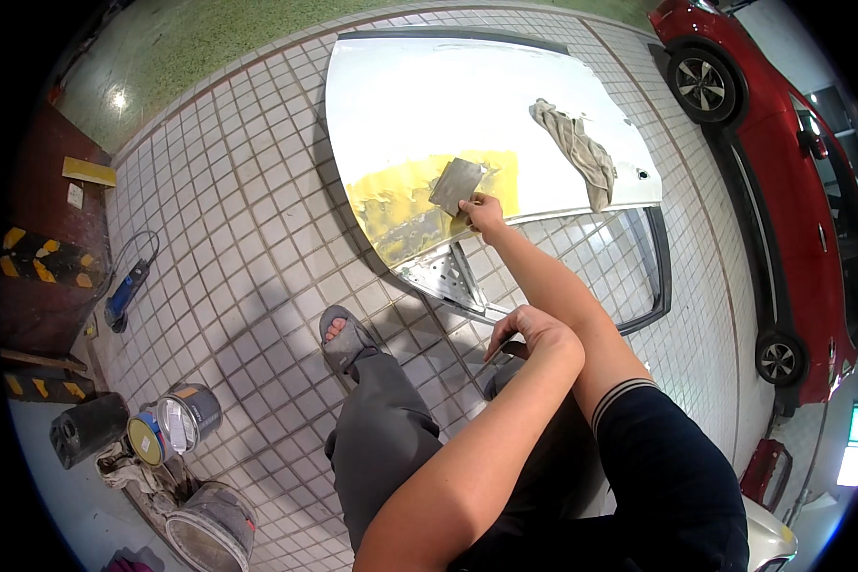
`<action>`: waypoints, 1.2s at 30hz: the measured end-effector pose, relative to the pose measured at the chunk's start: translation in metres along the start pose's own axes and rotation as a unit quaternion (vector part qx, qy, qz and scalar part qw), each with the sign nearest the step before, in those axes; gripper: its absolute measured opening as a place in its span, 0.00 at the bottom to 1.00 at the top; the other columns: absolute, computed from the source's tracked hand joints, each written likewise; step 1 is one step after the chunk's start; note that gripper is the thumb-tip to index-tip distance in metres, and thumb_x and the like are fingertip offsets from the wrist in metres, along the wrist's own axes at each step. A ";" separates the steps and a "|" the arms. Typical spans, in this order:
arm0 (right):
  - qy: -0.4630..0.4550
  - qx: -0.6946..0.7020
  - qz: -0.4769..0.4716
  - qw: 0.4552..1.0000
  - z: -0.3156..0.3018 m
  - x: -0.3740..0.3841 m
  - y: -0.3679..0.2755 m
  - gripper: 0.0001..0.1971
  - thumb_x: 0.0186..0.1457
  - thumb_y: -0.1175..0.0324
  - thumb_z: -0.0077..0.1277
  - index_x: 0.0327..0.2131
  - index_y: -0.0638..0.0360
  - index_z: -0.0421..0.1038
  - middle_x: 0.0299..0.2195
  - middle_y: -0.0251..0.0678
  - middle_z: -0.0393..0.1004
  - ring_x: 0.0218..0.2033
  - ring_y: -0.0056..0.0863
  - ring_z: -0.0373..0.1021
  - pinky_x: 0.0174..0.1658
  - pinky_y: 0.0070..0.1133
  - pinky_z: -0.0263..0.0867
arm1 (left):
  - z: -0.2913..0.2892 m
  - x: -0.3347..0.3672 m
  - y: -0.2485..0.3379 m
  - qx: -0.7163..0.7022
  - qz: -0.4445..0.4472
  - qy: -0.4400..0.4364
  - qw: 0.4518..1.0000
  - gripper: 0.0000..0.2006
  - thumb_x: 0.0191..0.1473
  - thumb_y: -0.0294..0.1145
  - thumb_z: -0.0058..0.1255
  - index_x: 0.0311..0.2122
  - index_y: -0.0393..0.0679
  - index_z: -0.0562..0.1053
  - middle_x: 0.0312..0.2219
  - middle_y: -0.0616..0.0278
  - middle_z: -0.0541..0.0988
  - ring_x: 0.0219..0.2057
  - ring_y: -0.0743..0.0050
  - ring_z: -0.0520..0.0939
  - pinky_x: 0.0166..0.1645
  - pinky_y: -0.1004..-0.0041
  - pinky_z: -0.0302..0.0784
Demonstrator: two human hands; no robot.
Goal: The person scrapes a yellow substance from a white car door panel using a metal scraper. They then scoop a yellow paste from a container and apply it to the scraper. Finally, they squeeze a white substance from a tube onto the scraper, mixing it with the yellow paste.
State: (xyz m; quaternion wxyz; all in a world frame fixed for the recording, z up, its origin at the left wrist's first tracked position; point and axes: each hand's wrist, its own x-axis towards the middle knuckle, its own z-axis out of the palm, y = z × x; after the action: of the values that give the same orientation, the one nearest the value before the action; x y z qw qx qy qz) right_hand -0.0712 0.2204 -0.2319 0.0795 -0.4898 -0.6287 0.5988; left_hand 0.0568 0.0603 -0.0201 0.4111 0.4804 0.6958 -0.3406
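A white car door panel [429, 95] lies before me, its window frame toward me. Yellow filler [500, 176] covers its lower-left part, with grey and bare patches showing. My right hand [484, 212] pinches a grey, flat, square putty spreader [457, 186], which lies over the yellow area. Nearer my body, my left hand [534, 329] is closed on a thin, dark-edged flat plate [505, 346], mostly hidden by the fingers and seen nearly edge-on. A crumpled beige rag [582, 153] rests on the right part of the door.
To the left on the tiled floor [276, 210] lies a blue-and-black corded power tool [127, 296]. Tins [189, 419], a black jerrycan [89, 429] and a bucket [212, 529] stand at lower left. A red car [782, 181] is parked along the right.
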 end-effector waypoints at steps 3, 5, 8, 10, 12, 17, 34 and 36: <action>-0.052 0.104 0.002 0.993 -0.010 0.003 -0.001 0.09 0.55 0.70 0.60 0.29 0.57 0.68 0.22 0.31 0.71 0.16 0.20 0.63 0.19 0.20 0.57 | -0.002 -0.011 0.000 0.001 0.018 0.027 0.999 0.10 0.53 0.29 0.54 0.41 0.40 0.79 0.33 0.62 0.82 0.33 0.60 0.85 0.36 0.54 0.83; -0.060 0.183 0.006 0.981 0.005 -0.004 -0.023 0.09 0.55 0.70 0.59 0.29 0.56 0.67 0.23 0.31 0.70 0.16 0.20 0.61 0.19 0.20 0.57 | 0.000 -0.002 0.002 -0.012 -0.007 0.009 1.000 0.11 0.53 0.29 0.55 0.42 0.40 0.79 0.34 0.61 0.83 0.33 0.59 0.85 0.36 0.54 0.83; -0.107 0.251 0.005 0.962 0.006 -0.010 -0.044 0.08 0.57 0.71 0.57 0.35 0.57 0.66 0.27 0.31 0.69 0.20 0.21 0.62 0.23 0.20 0.59 | -0.004 -0.008 -0.005 -0.025 0.028 0.009 0.999 0.12 0.53 0.30 0.55 0.43 0.40 0.79 0.36 0.59 0.83 0.34 0.58 0.85 0.37 0.53 0.82; -0.148 0.279 0.009 0.949 0.007 -0.014 -0.056 0.09 0.57 0.71 0.56 0.37 0.57 0.65 0.29 0.31 0.69 0.22 0.22 0.64 0.24 0.20 0.59 | -0.005 -0.013 -0.006 -0.022 0.062 0.011 0.998 0.13 0.53 0.30 0.55 0.44 0.41 0.79 0.38 0.58 0.82 0.35 0.58 0.85 0.37 0.53 0.82; -0.203 0.259 0.015 0.944 0.007 -0.017 -0.074 0.09 0.58 0.71 0.55 0.39 0.58 0.65 0.30 0.31 0.69 0.25 0.23 0.66 0.26 0.21 0.63 | -0.005 -0.018 -0.006 -0.009 0.084 0.009 0.996 0.13 0.53 0.31 0.55 0.45 0.42 0.79 0.40 0.58 0.82 0.36 0.58 0.85 0.37 0.53 0.82; -0.378 0.266 -0.008 0.887 0.044 -0.060 -0.155 0.11 0.59 0.70 0.55 0.42 0.60 0.65 0.33 0.33 0.69 0.31 0.27 0.71 0.33 0.24 0.71 | -0.002 -0.019 -0.014 -0.026 0.084 0.012 0.996 0.15 0.53 0.32 0.56 0.47 0.44 0.79 0.42 0.59 0.82 0.39 0.58 0.84 0.38 0.54 0.82; -0.045 -0.180 -0.392 0.901 0.104 -0.104 -0.197 0.10 0.45 0.70 0.60 0.28 0.65 0.72 0.24 0.45 0.76 0.27 0.41 0.75 0.35 0.32 0.71 | 0.000 -0.045 -0.040 -0.088 0.104 -0.023 0.990 0.19 0.54 0.36 0.57 0.52 0.51 0.77 0.48 0.63 0.80 0.45 0.60 0.82 0.45 0.51 0.79; -0.042 -0.144 -0.358 0.922 0.089 -0.098 -0.203 0.09 0.46 0.71 0.59 0.28 0.65 0.71 0.22 0.41 0.76 0.24 0.34 0.75 0.32 0.28 0.71 | -0.002 -0.036 -0.035 -0.087 0.096 -0.018 0.991 0.18 0.54 0.37 0.57 0.51 0.53 0.78 0.48 0.65 0.80 0.46 0.61 0.82 0.45 0.54 0.79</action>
State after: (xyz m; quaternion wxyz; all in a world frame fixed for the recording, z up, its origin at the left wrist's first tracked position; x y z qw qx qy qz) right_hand -0.1890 0.1307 -0.0397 0.1909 -0.2121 -0.8442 0.4538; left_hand 0.0304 0.0368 0.0158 0.4942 0.5013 0.6660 -0.2467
